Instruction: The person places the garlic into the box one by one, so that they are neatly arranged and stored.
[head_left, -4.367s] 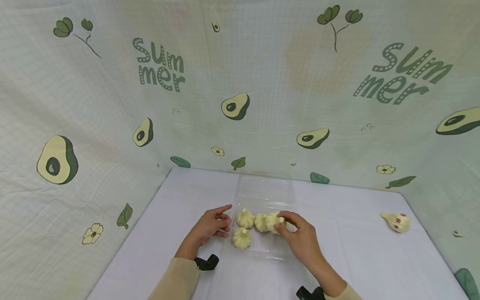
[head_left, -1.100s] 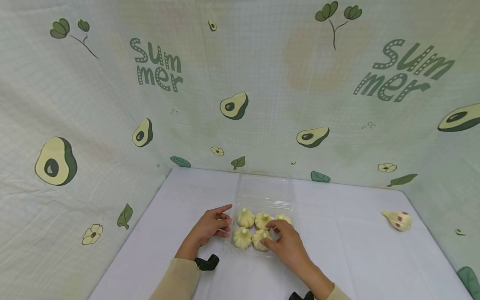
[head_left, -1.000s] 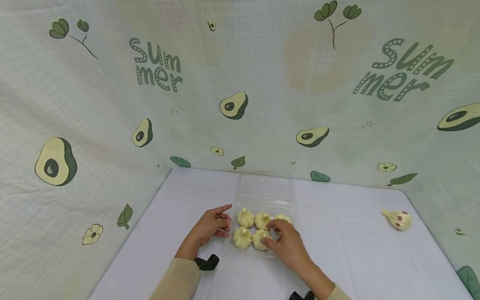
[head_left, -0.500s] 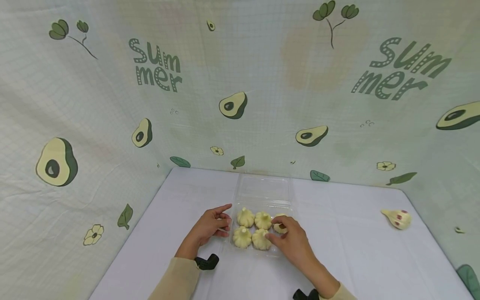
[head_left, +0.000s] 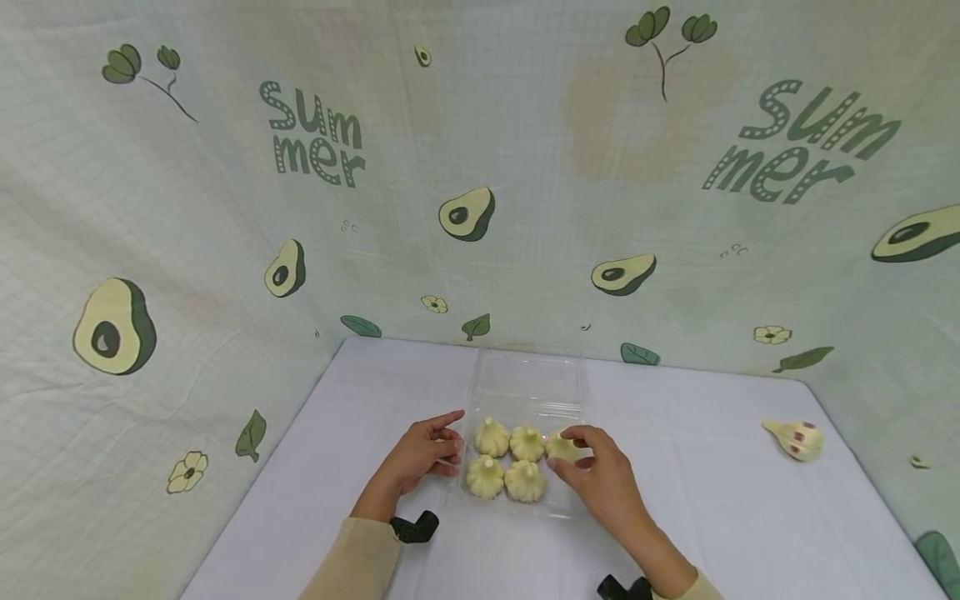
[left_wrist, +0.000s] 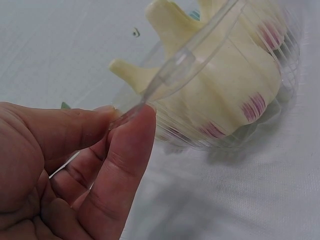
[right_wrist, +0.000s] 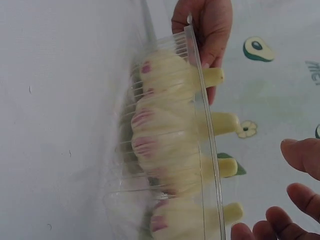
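Note:
Several garlic bulbs point(head_left: 525, 482) sit stem-up in a clear plastic clamshell container point(head_left: 558, 504): three along the back row, others in front. My left hand point(head_left: 423, 454) pinches the container's left rim between thumb and finger, plain in the left wrist view, where purple-streaked garlic bulbs point(left_wrist: 225, 85) show through the wall. Over the back-right garlic bulb point(head_left: 561, 448) is my right hand point(head_left: 603, 475), thumb and fingers spread. The right wrist view shows these fingers point(right_wrist: 305, 200) apart, close to the nearest stem point(right_wrist: 232, 212) with nothing held between them; whether they touch the bulb cannot be told.
Behind the bulbs the container's lid point(head_left: 528, 379) lies folded back. One more garlic bulb point(head_left: 798, 440) lies on its side far right on the white table point(head_left: 697, 467). Printed cloth point(head_left: 540, 167) surrounds the table at back and sides.
Earlier my right hand held a garlic bulb above the container; that bulb now stands in the front row. The hand has let go and shifted rightward and back. My left hand stays put.

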